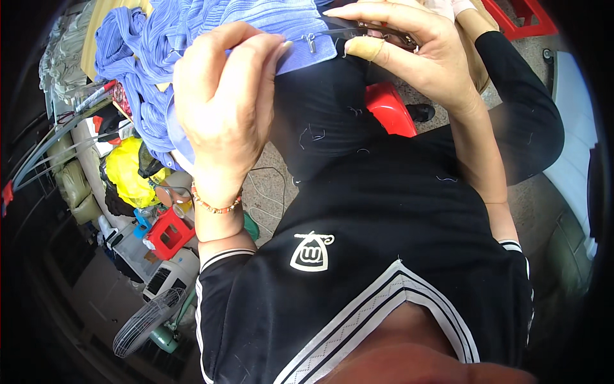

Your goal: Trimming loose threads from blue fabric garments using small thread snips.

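A blue ribbed knit garment [153,38] lies bunched toward the far left, its flat edge reaching across my black-trousered thigh. A small metal piece like a zipper pull [311,43] sits near that edge. My left hand [224,96], with a beaded bracelet at the wrist, is closed at the garment's edge, thumb and fingertips pinched together. What lies between them is too small to make out. Dark thread snips [400,37] are gripped in my right hand [435,57], whose thumb is wrapped in yellowish tape. Their blades point left, close to the metal piece.
A red stool [390,109] stands beyond my lap, and another red stool [527,19] is at the far right. On the left are a yellow bag [131,169], a red basket [169,233] and a fan [150,323]. A thin cable [281,192] trails on the floor.
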Motion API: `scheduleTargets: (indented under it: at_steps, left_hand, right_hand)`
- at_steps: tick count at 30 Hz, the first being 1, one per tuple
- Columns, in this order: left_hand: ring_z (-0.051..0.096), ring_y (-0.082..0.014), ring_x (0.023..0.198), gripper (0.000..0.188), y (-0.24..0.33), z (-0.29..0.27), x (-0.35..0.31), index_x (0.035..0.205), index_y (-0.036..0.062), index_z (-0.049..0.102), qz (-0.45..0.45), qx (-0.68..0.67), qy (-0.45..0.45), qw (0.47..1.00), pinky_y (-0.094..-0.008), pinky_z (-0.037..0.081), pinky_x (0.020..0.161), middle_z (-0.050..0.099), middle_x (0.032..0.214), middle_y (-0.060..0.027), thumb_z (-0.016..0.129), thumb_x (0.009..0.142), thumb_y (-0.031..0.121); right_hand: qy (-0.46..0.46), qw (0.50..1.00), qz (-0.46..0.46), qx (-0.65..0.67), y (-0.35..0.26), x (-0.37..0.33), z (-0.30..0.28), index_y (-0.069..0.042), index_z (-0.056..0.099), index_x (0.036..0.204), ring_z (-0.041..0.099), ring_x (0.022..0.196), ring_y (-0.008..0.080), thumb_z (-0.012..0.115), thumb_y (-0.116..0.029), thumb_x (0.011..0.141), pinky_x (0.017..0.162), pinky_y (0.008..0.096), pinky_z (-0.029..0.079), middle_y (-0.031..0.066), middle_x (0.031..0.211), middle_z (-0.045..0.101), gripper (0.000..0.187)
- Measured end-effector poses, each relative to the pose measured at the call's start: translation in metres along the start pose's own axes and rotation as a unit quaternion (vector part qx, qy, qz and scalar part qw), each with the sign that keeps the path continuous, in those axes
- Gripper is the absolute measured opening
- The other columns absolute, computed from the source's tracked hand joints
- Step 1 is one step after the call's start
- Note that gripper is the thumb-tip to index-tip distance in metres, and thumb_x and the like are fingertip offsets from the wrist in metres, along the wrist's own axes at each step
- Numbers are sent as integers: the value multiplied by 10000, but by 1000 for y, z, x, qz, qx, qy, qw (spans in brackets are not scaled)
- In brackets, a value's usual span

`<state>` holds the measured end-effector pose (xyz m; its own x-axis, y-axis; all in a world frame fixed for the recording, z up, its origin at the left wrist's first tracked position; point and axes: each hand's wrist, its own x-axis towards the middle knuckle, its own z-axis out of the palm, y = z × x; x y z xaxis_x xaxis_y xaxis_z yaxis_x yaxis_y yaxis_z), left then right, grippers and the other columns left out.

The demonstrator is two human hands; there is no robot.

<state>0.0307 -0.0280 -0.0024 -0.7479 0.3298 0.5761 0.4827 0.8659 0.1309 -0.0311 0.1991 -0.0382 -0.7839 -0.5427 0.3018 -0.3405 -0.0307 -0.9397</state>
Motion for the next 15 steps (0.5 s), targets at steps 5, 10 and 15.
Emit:
scheduleTargets:
  at_steps: [5,10,15]
  left_hand:
    - [630,-261,854,117,-2,6,-2,905,60,675,-32,-37,33,998,-347,476,775,654,923,-82,752,816,52]
    - [627,-244,836,123,-1,6,1,917,73,660,-23,-29,29,999,-342,455,765,660,896,-57,745,828,62]
    - [614,-213,781,123,1,7,5,917,88,651,5,-11,27,1000,-333,423,731,656,842,-19,743,836,88]
  right_hand:
    - [-3,1000,-3,7,-2,2,1,17,703,1158,550,783,125,777,-9,812,681,239,432,55,899,622,355]
    - [72,909,-401,92,41,21,16,22,704,1153,556,778,161,771,-4,805,681,258,437,74,900,624,355]
    - [-1,995,-77,-64,-10,10,2,20,700,1140,571,782,187,769,-41,813,688,286,457,85,884,603,339]
